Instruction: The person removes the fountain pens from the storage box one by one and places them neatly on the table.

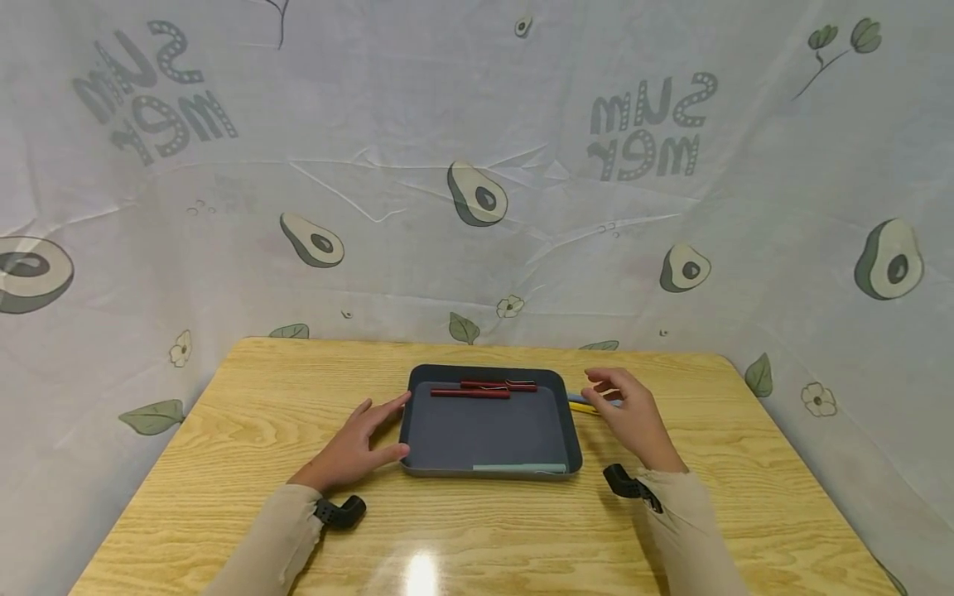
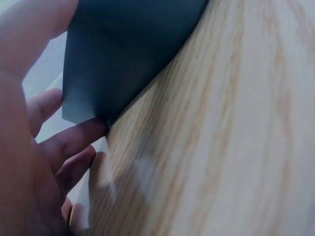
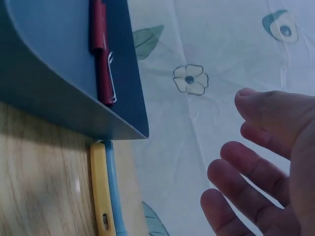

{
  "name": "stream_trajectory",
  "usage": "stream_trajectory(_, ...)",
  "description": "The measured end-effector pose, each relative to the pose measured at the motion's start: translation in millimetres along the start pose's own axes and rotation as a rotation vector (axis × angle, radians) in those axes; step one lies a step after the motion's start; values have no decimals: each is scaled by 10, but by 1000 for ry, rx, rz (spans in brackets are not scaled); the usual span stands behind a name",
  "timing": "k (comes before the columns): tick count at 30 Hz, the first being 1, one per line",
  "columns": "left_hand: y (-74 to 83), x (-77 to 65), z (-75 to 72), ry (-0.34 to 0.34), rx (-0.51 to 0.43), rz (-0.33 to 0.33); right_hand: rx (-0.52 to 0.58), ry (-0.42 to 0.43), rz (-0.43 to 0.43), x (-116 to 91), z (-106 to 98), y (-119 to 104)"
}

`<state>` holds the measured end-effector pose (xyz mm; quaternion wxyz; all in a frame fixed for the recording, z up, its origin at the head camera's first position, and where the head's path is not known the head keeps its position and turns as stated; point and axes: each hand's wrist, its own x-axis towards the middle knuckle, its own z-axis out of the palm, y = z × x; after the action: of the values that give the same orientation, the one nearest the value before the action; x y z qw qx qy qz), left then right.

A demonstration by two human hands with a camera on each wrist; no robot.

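A dark grey tray (image 1: 477, 432) lies on the table. My left hand (image 1: 354, 451) is at its left side, thumb and fingers spread, with fingertips touching the wall in the left wrist view. Inside the tray, two dark red pens (image 1: 468, 394) with wire clips lie near the far wall, and a pale teal pen (image 1: 517, 468) lies along the near wall. Just outside the right wall, a yellow pen (image 3: 102, 187) and a blue pen (image 3: 116, 196) lie side by side, partly hidden by my right hand (image 1: 633, 418) in the head view. That hand hovers over them, fingers loosely bent, holding nothing.
The wood-grain table (image 1: 477, 538) extends on all sides of the tray. A pale cloth (image 1: 387, 124) printed with avocados, leaves and lettering hangs behind it and at both sides. Black wrist straps (image 1: 339, 511) sit at both cuffs.
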<state>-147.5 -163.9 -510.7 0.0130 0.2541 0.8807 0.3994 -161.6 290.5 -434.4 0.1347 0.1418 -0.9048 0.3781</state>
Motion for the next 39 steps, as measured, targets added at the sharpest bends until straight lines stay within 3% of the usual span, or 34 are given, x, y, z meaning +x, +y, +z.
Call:
stream_trajectory(19,25,-13,-22,-1,-14,-2,-101,-20,-70,-14,96,-103)
stream_trajectory(39,24,5,-22,-15,-11,-8,-105,-28,-110,-14,110,-140)
